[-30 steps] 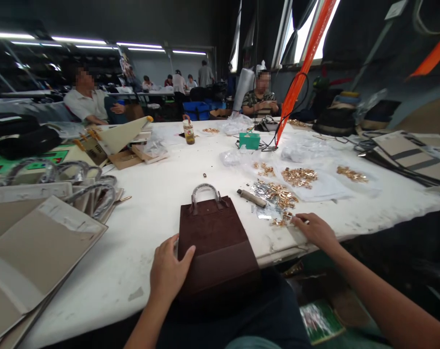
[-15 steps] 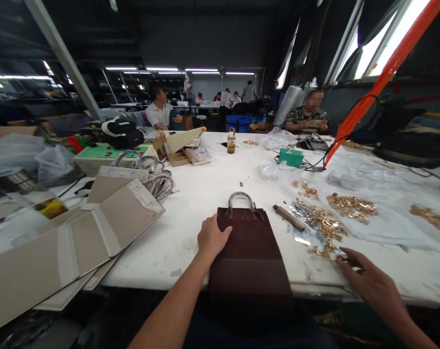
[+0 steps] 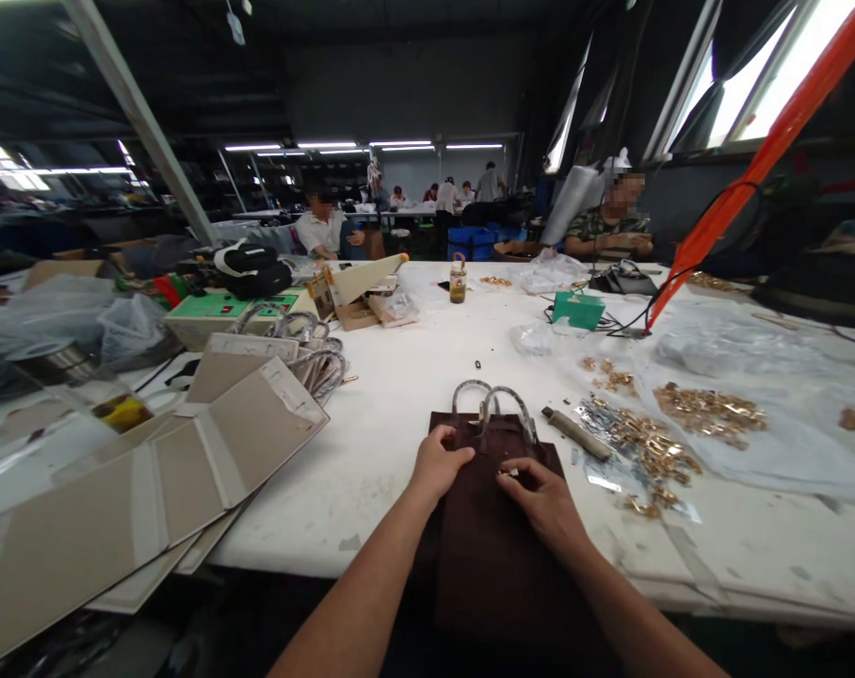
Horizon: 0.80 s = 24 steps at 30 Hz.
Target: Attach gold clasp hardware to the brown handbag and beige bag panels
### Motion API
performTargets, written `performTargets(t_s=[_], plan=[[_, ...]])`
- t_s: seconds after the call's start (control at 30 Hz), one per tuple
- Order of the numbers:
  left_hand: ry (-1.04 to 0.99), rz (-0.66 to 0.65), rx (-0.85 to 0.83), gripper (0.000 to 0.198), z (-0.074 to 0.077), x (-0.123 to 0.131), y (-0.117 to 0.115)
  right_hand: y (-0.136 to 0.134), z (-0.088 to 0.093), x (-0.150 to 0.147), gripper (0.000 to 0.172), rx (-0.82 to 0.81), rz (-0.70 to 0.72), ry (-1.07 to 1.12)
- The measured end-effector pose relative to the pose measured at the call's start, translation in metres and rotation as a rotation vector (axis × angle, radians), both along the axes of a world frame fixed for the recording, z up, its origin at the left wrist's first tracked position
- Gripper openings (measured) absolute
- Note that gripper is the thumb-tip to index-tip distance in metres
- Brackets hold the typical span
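Observation:
A dark brown handbag (image 3: 494,556) lies at the table's front edge, its two plastic-wrapped handles (image 3: 507,394) pointing away from me. My left hand (image 3: 438,468) grips its upper left side, the thumb on the front panel. Over the panel, my right hand (image 3: 544,499) is closed in a pinch on a small shiny metal fitting (image 3: 510,473), whose exact shape is too small to tell. To the right lie a pile of gold and silver metal fittings (image 3: 646,443) and a tool with a tan grip (image 3: 577,434).
Flat beige bag pieces (image 3: 250,433) with wrapped handles are stacked at left, near a green-topped machine (image 3: 208,306). Further back stand a jar (image 3: 458,282) and a green box (image 3: 578,310). An orange-wrapped post (image 3: 724,202) rises at right. Several people sit or stand beyond.
My right hand has come left from the metal pile to the bag, holding a small fitting. The bag's second handle now stands up in view. My left hand stays on the bag.

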<state>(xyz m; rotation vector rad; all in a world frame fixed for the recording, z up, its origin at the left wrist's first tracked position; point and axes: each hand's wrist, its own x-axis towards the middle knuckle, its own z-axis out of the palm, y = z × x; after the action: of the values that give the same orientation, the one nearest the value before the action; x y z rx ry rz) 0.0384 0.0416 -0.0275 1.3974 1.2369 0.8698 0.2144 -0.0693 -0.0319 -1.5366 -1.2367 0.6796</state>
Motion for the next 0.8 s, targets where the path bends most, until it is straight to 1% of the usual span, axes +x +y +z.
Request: performTargets(t_s=[0.1,0.2,0.27,0.3,0.43,0.57,0.67,0.8], plan=[[-0.211,-0.055,-0.142,0.041,0.002,0.009,-0.007,-0.004,-0.004,0.006,0.031,-0.028,-0.006,0.050],[-0.367,-0.211,-0.334,0.052,0.006,0.012,-0.008,-0.008,-0.007,0.014,0.036,-0.056,0.005,0.146],[-0.428,-0.302,-0.442,0.049,0.008,0.010,-0.005,-0.007,-0.009,0.018,0.037,-0.062,0.020,0.199],[-0.450,-0.325,-0.483,0.046,0.008,0.009,-0.004,-0.006,-0.010,0.020,0.038,-0.068,0.024,0.212],[-0.528,-0.309,-0.558,0.038,0.000,0.006,0.000,0.004,-0.008,0.035,0.039,-0.098,-0.008,0.164],[-0.590,-0.279,-0.587,0.035,-0.009,0.004,-0.001,0.018,0.000,0.052,0.040,-0.050,-0.060,0.119],[-0.623,-0.265,-0.599,0.034,-0.012,0.003,-0.003,0.025,0.004,0.058,0.041,-0.031,-0.033,0.070],[-0.642,-0.275,-0.594,0.035,-0.014,0.001,-0.002,0.031,0.007,0.059,0.031,-0.038,0.038,-0.063]])
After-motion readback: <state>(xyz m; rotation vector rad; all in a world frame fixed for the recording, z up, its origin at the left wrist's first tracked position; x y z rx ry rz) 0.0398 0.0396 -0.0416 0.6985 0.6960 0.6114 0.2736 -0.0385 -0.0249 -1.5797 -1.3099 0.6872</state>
